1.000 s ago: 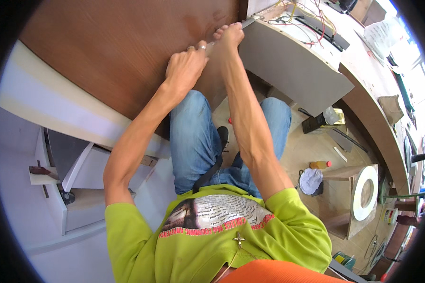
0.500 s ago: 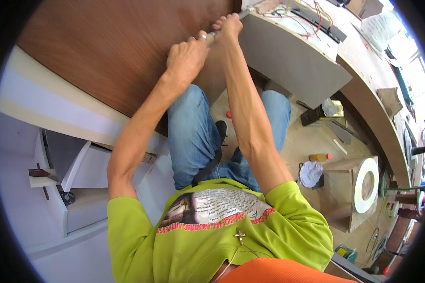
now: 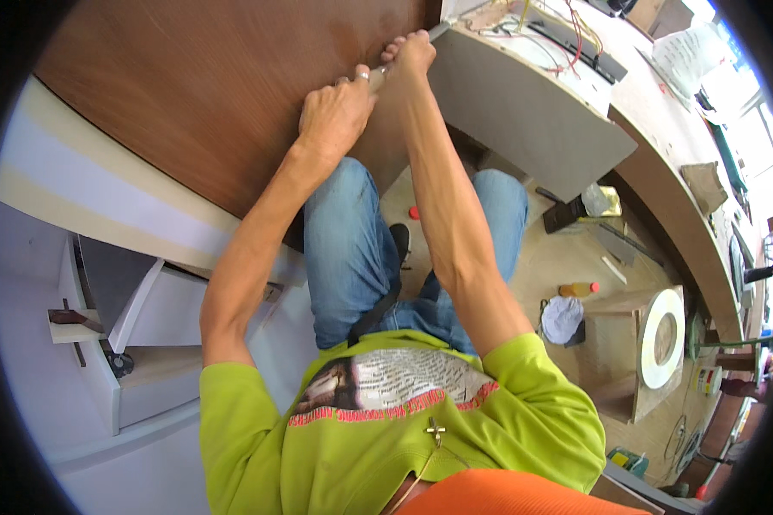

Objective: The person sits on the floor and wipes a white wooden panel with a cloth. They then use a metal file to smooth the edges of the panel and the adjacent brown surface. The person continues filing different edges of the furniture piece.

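Observation:
My left hand [image 3: 335,112] and my right hand [image 3: 408,56] are both clenched around a slim silvery metal tool [image 3: 439,33], the right hand further up it than the left. The tool lies along the edge where a large brown wood-grain panel [image 3: 197,94] meets a grey board [image 3: 524,112]. Its tip pokes out beyond my right fingers; the rest is hidden in my fists. My knees in blue jeans [image 3: 352,249] are below the hands.
A white cabinet with open drawers [image 3: 137,300] stands at the left. On the floor at the right lie an orange bottle [image 3: 578,289], a white cap [image 3: 563,318] and a wooden box with a white ring [image 3: 661,339]. Red and yellow wires [image 3: 567,30] sit on the grey board's top.
Both hands stay clenched on the tool at the panel's edge, shifting only slightly up and back down. The view has tilted a little.

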A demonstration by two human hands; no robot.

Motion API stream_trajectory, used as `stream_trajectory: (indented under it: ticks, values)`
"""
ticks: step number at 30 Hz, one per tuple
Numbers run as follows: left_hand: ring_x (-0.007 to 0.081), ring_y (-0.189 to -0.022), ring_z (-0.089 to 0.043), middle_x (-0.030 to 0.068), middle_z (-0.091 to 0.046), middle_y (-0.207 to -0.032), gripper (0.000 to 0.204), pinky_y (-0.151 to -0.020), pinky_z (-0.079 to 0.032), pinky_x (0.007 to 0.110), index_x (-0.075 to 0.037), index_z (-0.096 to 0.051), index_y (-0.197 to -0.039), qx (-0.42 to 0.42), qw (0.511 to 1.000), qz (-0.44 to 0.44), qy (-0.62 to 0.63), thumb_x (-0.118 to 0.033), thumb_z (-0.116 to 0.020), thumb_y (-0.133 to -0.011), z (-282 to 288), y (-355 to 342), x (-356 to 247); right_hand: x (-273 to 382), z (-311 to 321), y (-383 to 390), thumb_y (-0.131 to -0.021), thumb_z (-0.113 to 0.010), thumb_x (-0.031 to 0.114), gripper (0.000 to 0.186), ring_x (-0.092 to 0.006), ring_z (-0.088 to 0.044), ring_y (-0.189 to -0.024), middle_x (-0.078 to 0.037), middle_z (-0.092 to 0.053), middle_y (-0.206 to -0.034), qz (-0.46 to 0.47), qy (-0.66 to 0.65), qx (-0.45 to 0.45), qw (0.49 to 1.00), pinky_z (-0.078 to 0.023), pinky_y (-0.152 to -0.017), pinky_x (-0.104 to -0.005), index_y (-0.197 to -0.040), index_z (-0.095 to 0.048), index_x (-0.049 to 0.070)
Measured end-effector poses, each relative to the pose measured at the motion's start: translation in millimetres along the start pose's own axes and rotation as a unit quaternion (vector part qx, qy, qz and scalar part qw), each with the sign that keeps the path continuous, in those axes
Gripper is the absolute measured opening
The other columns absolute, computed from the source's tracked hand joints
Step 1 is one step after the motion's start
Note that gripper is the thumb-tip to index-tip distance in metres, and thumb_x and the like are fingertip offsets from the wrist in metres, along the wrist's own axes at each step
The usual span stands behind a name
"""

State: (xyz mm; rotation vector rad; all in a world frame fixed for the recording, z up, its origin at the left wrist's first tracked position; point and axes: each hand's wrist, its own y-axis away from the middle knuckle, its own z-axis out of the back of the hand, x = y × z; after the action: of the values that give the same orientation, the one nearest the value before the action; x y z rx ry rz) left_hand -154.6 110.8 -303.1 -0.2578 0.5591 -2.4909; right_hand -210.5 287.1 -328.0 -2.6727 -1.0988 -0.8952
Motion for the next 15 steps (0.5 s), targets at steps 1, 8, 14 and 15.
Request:
stream_trajectory:
  ticks: [1, 8, 14, 15]
  values:
    - [0.0400, -0.074, -0.073, 0.0216, -0.072, -0.082, 0.036, -0.062, -0.059, 0.049, -0.001, -0.052, -0.114, -0.009, 1.000, 0.001, 0.008, -0.033, -0.063, -0.101, 1.2, 1.3, -5.9, 1.6, 10.0, 2.6, -0.101, -0.037, 0.032, 0.029, -0.0167, -0.039, -0.047, -0.004, -0.043, -0.062, 0.006, 0.000, 0.002, 1.000, -0.032, -0.044, -0.0335, -0.081, -0.041, 0.012]
    - [0.0369, -0.081, -0.072, 0.0198, -0.073, -0.089, 0.042, -0.071, -0.056, 0.044, -0.002, -0.063, -0.115, 0.105, 0.955, -0.031, 0.276, -0.040, -0.069, -0.097, -4.9, 19.3, -33.9, 68.1, 70.5, 72.5, -0.108, -0.043, 0.038, 0.030, -0.0094, -0.029, -0.049, 0.002, -0.034, -0.062, 0.080, 0.073, 0.099, 0.989, -0.028, -0.047, -0.0279, -0.091, -0.045, 0.014]
    - [0.0339, -0.098, -0.067, 0.0169, -0.071, -0.107, 0.021, -0.084, -0.054, 0.038, -0.001, -0.067, -0.109, -0.091, 0.965, -0.087, 0.232, -0.018, -0.066, -0.096, -41.8, -109.3, -51.5, 101.7, 124.0, 100.1, -0.111, -0.042, 0.039, 0.032, -0.0073, -0.029, -0.047, 0.002, -0.035, -0.061, 0.104, 0.108, 0.087, 0.985, -0.028, -0.043, -0.0248, -0.092, -0.045, 0.014]
    - [0.0321, -0.096, -0.067, 0.0155, -0.071, -0.103, 0.018, -0.082, -0.053, 0.038, -0.003, -0.067, -0.108, -0.145, 0.962, -0.149, 0.176, -0.016, -0.065, -0.096, -48.9, -138.4, -49.7, 102.1, 126.9, 101.2, -0.111, -0.042, 0.039, 0.032, -0.0072, -0.029, -0.047, 0.002, -0.035, -0.061, 0.104, 0.110, 0.080, 0.985, -0.028, -0.042, -0.0246, -0.092, -0.045, 0.014]
